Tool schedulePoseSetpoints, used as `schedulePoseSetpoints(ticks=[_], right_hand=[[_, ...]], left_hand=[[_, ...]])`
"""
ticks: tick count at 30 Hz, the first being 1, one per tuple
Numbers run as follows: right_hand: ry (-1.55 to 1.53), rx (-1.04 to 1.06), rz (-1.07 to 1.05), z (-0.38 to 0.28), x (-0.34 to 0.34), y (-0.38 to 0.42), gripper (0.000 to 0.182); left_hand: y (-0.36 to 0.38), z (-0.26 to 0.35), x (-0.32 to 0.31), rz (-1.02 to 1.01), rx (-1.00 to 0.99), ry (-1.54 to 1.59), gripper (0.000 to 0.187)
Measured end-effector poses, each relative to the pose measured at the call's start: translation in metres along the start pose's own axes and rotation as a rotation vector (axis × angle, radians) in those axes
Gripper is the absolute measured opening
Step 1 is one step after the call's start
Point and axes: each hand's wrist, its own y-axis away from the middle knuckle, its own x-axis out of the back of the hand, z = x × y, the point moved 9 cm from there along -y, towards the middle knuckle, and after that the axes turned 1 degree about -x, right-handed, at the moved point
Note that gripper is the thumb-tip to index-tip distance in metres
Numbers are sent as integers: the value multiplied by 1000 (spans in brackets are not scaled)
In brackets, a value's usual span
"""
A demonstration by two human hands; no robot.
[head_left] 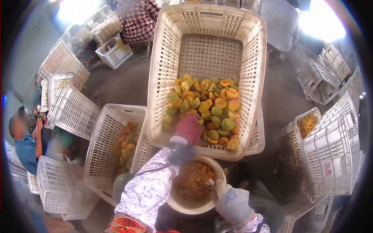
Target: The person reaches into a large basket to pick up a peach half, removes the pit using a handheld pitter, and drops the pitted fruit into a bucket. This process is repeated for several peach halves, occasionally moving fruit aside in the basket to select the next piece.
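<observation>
A large white crate [156, 77] holds many halved and whole yellow-green fruits [217, 110] in its near half. My left hand, in a dark red glove [189, 128], reaches over the crate's near edge onto the fruits; its fingertips are blurred among them, and whether it grips one cannot be told. My right hand, in a grey-white glove [233, 202], is closed round the handle of a metal ring-shaped tool [205, 179]. The ring lies over a round white bucket [194, 211] below the crate, which contains many orange pieces [192, 182].
Another white crate [99, 143] with orange and green fruits stands at the left. Stacked crates [326, 155] are at the right, one with orange pieces. More crates [74, 112] stand at the left. A person in blue [26, 149] is at far left; other people sit beyond.
</observation>
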Motion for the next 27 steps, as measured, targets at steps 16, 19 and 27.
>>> schedulePoseSetpoints(ticks=[16, 19, 27], right_hand=[[-339, 67, 340, -28, 37, -27, 24], [-180, 65, 197, -36, 24, -32, 26], [-270, 146, 244, -51, 15, -39, 29]], left_hand=[[172, 23, 76, -113, 2, 1811, 38], [170, 7, 89, 99, -204, 1353, 38], [173, 6, 97, 179, -371, 1123, 37]])
